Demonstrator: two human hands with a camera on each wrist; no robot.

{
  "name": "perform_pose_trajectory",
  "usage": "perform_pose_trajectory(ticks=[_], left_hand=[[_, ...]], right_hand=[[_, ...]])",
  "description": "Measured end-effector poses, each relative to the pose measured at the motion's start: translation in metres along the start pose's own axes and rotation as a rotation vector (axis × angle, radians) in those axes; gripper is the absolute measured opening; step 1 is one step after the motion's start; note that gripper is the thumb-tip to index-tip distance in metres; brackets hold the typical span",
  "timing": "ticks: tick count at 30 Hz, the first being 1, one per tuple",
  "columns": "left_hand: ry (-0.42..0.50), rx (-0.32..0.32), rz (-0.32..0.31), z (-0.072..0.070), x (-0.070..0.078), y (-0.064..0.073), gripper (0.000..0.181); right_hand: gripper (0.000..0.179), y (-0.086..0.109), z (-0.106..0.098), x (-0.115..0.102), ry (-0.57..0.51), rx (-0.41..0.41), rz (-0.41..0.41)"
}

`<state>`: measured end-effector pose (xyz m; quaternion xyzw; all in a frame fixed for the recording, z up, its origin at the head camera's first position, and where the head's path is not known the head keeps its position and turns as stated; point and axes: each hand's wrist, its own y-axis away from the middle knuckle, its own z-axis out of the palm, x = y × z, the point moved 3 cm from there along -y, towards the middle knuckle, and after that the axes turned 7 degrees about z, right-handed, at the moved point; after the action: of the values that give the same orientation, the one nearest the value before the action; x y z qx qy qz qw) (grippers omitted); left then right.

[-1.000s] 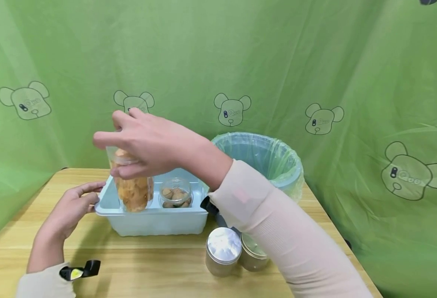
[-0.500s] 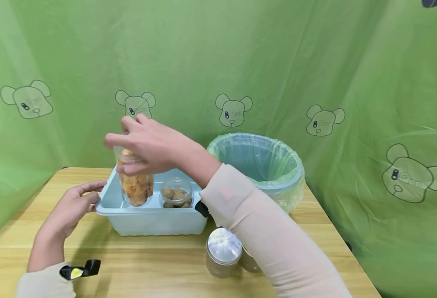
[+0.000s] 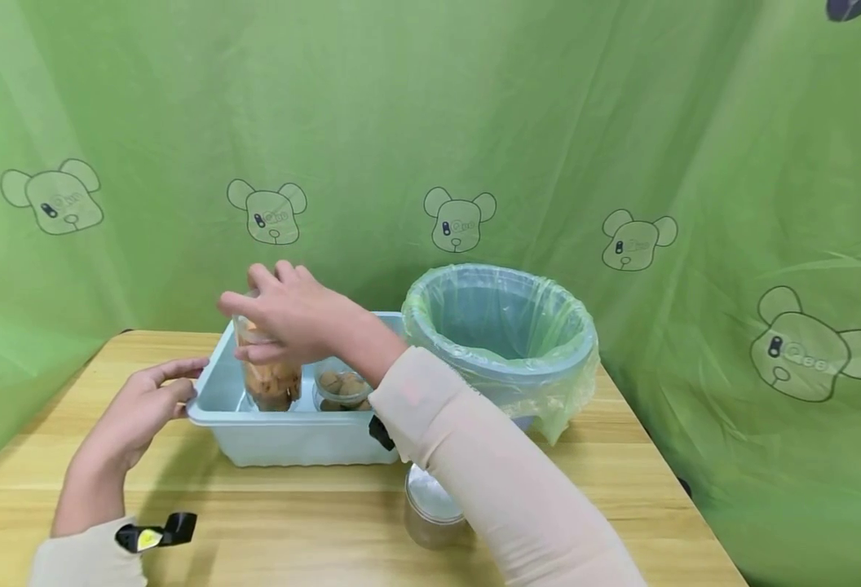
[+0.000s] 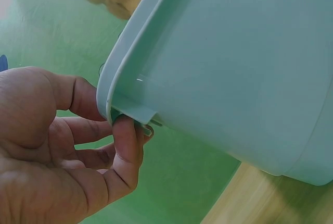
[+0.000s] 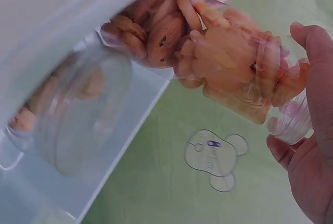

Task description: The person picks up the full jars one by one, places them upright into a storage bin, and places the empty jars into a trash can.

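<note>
My right hand (image 3: 294, 314) grips a tall clear jar (image 3: 272, 385) by its top, thumb and fingers around the lid end. Orange-brown cookie-like pieces (image 5: 223, 60) fill the jar, which stands upright or nearly so inside a light blue plastic tub (image 3: 306, 444). Whether its base rests on the tub floor cannot be told. A short clear jar (image 5: 86, 109) of brown roundish pieces sits in the tub beside it. At the tub's left end, my left hand (image 3: 133, 408) pinches the rim; the left wrist view has the thumb above and fingers beneath the lip (image 4: 135, 112).
To the tub's right stands a blue bin (image 3: 504, 367) lined with a thin green bag. A silver-lidded canister (image 3: 434, 515) is on the wooden table (image 3: 291, 530) in front, partly covered by my right sleeve (image 3: 496, 481). A green curtain (image 3: 372, 98) hangs behind.
My right hand has lowered the tall jar further into the tub, shifting slightly right. The sleeve now hides a second canister behind it. My left hand stays at the rim.
</note>
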<state>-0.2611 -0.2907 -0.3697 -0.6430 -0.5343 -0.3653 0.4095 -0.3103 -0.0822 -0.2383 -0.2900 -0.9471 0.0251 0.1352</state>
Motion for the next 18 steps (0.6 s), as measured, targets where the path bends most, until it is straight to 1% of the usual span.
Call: perform_pose_trajectory(ticks=[4, 10, 15, 18], left_hand=[[0.004, -0.001, 0.001, 0.000, 0.000, 0.000, 0.056], [0.002, -0.005, 0.005, 0.000, 0.000, -0.001, 0.056], [0.004, -0.004, 0.007, -0.002, 0.000, 0.000, 0.056], [0.007, -0.005, 0.012, -0.001, 0.000, -0.001, 0.056]], right_hand=[[0.049, -0.003, 0.012, -0.002, 0.000, -0.028, 0.015], [0.052, -0.007, 0.028, -0.003, 0.003, -0.083, 0.048], [0.052, -0.009, 0.039, -0.005, -0.030, -0.108, 0.062], [0.052, -0.008, 0.046, -0.005, -0.044, -0.126, 0.074]])
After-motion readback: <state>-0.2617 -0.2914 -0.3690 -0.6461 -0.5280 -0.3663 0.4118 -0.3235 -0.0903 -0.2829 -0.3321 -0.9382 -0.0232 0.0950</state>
